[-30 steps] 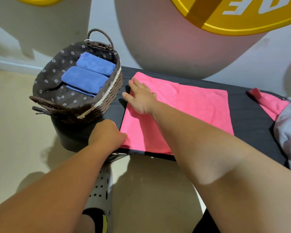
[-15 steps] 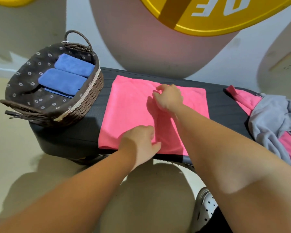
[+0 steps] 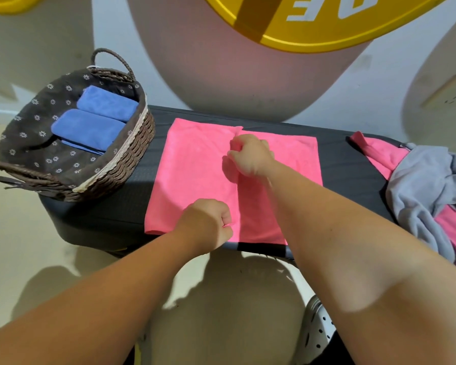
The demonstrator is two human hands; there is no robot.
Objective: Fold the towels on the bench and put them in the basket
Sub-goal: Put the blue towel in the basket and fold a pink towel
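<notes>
A pink towel (image 3: 195,175) lies flat on the dark bench (image 3: 350,164), with a crease running down its middle. My left hand (image 3: 208,225) pinches the towel at its near edge along that crease. My right hand (image 3: 250,154) pinches it near the far edge on the same line. A wicker basket (image 3: 132,159) with a brown flowered lining stands on the bench's left end. Two folded blue towels (image 3: 90,127) lie inside it.
At the bench's right end a grey towel (image 3: 427,185) lies crumpled over another pink towel (image 3: 374,154). A wall with a yellow sign (image 3: 327,22) rises right behind the bench. Beige floor is below, and a grey perforated shoe (image 3: 319,330) shows near the bottom edge.
Both hands moved from the towel's left edge to its middle and closed on the fabric. A crease has formed down the middle. The view shifted right, showing the grey towel.
</notes>
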